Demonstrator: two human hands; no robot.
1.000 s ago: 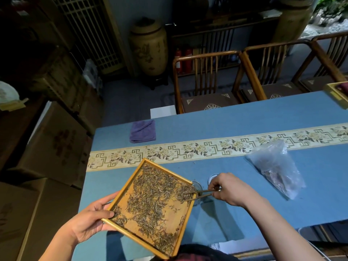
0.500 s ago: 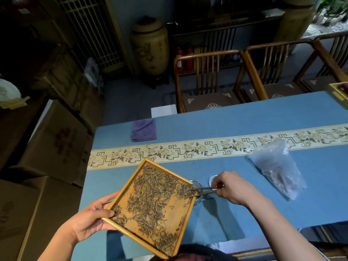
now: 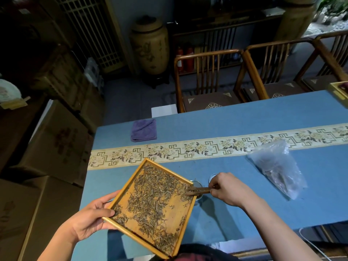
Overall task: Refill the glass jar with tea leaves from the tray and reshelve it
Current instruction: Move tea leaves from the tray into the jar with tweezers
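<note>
- My left hand (image 3: 88, 221) grips the tray (image 3: 185, 213) corner, fingers curled.
- My right hand (image 3: 228, 190) pinches tongs (image 3: 197, 191) over the leaves (image 3: 156, 193), beside the jar (image 3: 196, 183).

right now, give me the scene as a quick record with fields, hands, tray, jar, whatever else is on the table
left hand: left hand grips the near left corner of the bamboo tray, held tilted above the table
right hand: right hand pinches wooden tongs, tips in the leaves at the tray's right corner
tea leaves: tea leaves spread over most of the tray
glass jar: glass jar mostly hidden under that corner
lid: round lid beside the jar
table: blue tablecloth, purple cloth, plastic bag
</note>
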